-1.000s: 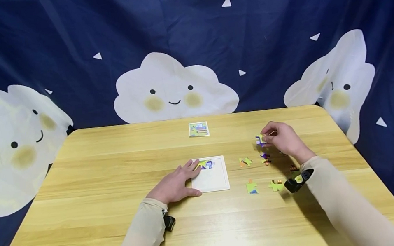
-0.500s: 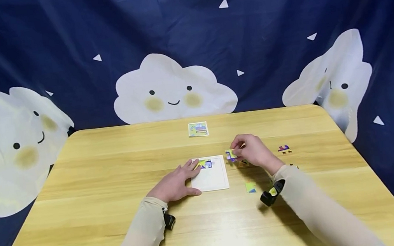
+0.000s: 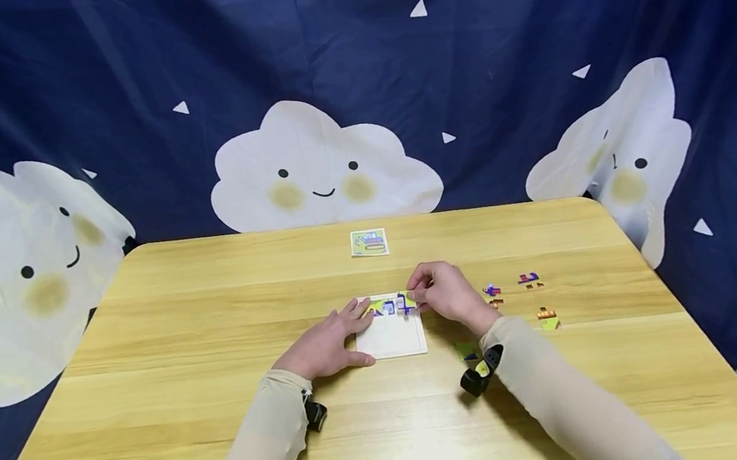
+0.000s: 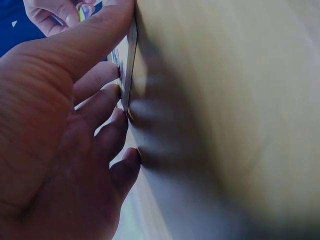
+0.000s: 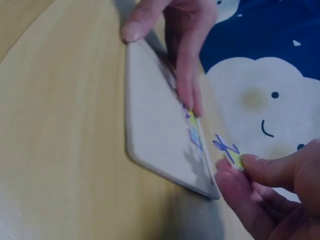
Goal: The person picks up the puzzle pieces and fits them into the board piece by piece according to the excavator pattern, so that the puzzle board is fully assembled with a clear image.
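A white puzzle board [image 3: 393,339] lies on the table, with puzzle pieces [image 3: 382,307] set along its far edge. My left hand [image 3: 328,344] rests at the board's left side, fingers spread, fingertips touching the board and the pieces at the far left corner; the thumb is at the near left corner. Above the board's far right corner, my right hand [image 3: 447,293] pinches a yellow-green and purple puzzle piece [image 5: 230,152] between thumb and fingers. In the right wrist view this piece is held tilted, apart from the board.
Several loose puzzle pieces [image 3: 529,280] lie on the wooden table [image 3: 210,297] right of the board; one piece [image 3: 467,351] is partly hidden by the right wrist camera. A small picture card [image 3: 369,243] lies behind the board. A dark blue cloud-print curtain [image 3: 468,30] hangs beyond the table.
My right hand has carried the pinched puzzle piece leftward from above the loose pieces to the board's far right corner. My left hand has stayed on the board.
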A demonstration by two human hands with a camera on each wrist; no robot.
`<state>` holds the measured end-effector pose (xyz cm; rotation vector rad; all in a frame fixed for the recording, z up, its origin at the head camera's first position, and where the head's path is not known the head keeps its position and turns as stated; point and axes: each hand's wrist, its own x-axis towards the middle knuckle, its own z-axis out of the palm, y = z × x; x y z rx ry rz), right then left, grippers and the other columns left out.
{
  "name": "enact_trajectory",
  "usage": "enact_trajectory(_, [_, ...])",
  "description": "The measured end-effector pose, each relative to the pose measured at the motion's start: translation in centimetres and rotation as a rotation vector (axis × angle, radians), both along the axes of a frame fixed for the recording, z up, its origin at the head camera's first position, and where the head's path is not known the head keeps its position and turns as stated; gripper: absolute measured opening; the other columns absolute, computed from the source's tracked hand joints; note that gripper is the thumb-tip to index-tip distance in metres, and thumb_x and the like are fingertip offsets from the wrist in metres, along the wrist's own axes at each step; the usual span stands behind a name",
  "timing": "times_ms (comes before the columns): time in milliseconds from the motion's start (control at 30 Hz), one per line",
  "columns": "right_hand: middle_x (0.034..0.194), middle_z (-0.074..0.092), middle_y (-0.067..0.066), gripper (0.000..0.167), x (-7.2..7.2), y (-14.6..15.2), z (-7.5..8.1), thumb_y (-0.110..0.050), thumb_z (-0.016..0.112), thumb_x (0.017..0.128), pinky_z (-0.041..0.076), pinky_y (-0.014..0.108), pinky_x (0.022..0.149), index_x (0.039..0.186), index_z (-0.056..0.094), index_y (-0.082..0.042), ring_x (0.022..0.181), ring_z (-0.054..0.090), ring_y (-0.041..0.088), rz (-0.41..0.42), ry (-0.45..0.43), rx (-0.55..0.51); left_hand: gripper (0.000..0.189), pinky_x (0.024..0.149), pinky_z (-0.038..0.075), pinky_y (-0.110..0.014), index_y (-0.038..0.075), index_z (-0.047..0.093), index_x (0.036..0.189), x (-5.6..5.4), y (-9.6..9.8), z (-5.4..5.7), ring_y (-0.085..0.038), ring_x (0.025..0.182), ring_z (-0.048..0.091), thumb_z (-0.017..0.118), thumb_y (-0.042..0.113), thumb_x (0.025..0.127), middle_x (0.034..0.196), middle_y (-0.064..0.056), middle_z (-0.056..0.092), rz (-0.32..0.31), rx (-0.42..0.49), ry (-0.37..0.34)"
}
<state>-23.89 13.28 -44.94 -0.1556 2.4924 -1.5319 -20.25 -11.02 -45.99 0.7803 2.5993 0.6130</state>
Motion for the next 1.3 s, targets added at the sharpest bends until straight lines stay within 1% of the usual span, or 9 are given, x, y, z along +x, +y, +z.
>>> enact_trajectory(67, [0.077, 0.059, 0.011, 0.010, 0.0, -0.2, -0.1, 0.008, 0.068, 0.087, 0.060, 0.035, 0.062, 0.085, 0.065, -0.001, 0.066, 0.064, 0.024, -0.001, 0.007, 0.012, 0.080, 0.114, 0.021, -0.056, 0.012, 0.039, 0.150, 0.0, 0.0, 0.0, -0.036, 0.145, 0.017, 0.075, 0.041, 0.085, 0.162, 0.000, 0.018, 0.005, 0.001, 0.003])
enact_trajectory(200, [0.075, 0.061, 0.008, 0.012, 0.0, -0.6, -0.4, 0.005, 0.069, 0.088, 0.058, 0.031, 0.057, 0.082, 0.065, -0.005, 0.063, 0.064, 0.021, 0.002, 0.051, 0.101, 0.080, 0.114, 0.022, -0.056, 0.013, 0.040, 0.150, 0.0, 0.0, 0.1, -0.039, 0.144, 0.018, 0.075, 0.041, 0.085, 0.162, 0.001, 0.017, 0.017, -0.004, -0.003])
enact_trajectory(300, [0.073, 0.062, 0.006, 0.013, 0.0, -0.8, -0.5, 0.003, 0.070, 0.088, 0.056, 0.030, 0.054, 0.081, 0.065, -0.007, 0.060, 0.063, 0.020, -0.010, 0.060, 0.146, 0.080, 0.115, 0.020, -0.054, 0.013, 0.039, 0.150, 0.0, 0.0, 0.1, -0.033, 0.146, 0.015, 0.075, 0.041, 0.085, 0.162, 0.001, 0.017, 0.014, -0.003, -0.006])
enact_trajectory(400, [0.072, 0.062, 0.006, 0.012, 0.0, -0.9, -0.7, 0.003, 0.069, 0.089, 0.056, 0.030, 0.053, 0.082, 0.065, -0.006, 0.058, 0.063, 0.020, -0.028, 0.045, 0.150, 0.080, 0.116, 0.018, -0.053, 0.012, 0.040, 0.150, -0.1, 0.0, 0.1, -0.029, 0.147, 0.014, 0.075, 0.041, 0.085, 0.162, 0.001, 0.017, 0.007, 0.003, 0.000])
enact_trajectory(633, [0.072, 0.060, 0.007, 0.011, -0.2, -1.3, -1.0, 0.003, 0.068, 0.090, 0.055, 0.029, 0.050, 0.082, 0.063, -0.004, 0.054, 0.063, 0.019, -0.018, 0.048, 0.200, 0.080, 0.116, 0.018, -0.052, 0.011, 0.040, 0.150, -0.1, -0.1, -0.1, -0.026, 0.147, 0.013, 0.075, 0.041, 0.085, 0.162, 0.001, 0.017, -0.004, 0.005, 0.002])
enact_trajectory(833, [0.074, 0.061, 0.005, 0.007, -0.3, -1.8, -0.8, -0.002, 0.067, 0.091, 0.051, 0.029, 0.054, 0.085, 0.063, -0.004, 0.052, 0.060, 0.016, 0.012, 0.069, 0.322, 0.078, 0.116, 0.019, -0.051, 0.010, 0.041, 0.149, -0.2, -0.2, -0.2, -0.026, 0.147, 0.014, 0.075, 0.040, 0.085, 0.161, 0.000, 0.019, -0.019, 0.022, 0.009])
enact_trajectory(900, [0.076, 0.061, 0.005, 0.004, -0.4, -2.0, -0.6, -0.003, 0.067, 0.091, 0.051, 0.030, 0.057, 0.088, 0.063, -0.003, 0.053, 0.061, 0.016, 0.016, 0.070, 0.355, 0.078, 0.116, 0.019, -0.050, 0.010, 0.041, 0.149, -0.2, -0.2, -0.1, -0.025, 0.147, 0.014, 0.075, 0.039, 0.086, 0.161, 0.000, 0.020, -0.018, 0.025, 0.006])
enact_trajectory(1133, [0.084, 0.060, 0.004, 0.006, -0.6, -2.3, -0.5, -0.006, 0.068, 0.091, 0.050, 0.033, 0.072, 0.088, 0.063, -0.007, 0.080, 0.057, 0.020, 0.020, 0.070, 0.457, 0.078, 0.116, 0.019, -0.051, 0.010, 0.042, 0.149, -0.1, -0.1, -0.2, -0.026, 0.147, 0.015, 0.075, 0.040, 0.085, 0.161, 0.000, 0.019, -0.006, 0.020, -0.001])
enact_trajectory(1300, [0.086, 0.058, 0.004, 0.008, -0.7, -2.4, -0.8, -0.006, 0.068, 0.091, 0.050, 0.035, 0.074, 0.087, 0.061, -0.008, 0.083, 0.056, 0.021, 0.029, 0.071, 0.469, 0.078, 0.116, 0.019, -0.051, 0.011, 0.041, 0.150, -0.1, -0.2, -0.3, -0.027, 0.147, 0.014, 0.074, 0.041, 0.086, 0.162, 0.000, 0.019, 0.001, 0.024, -0.006])
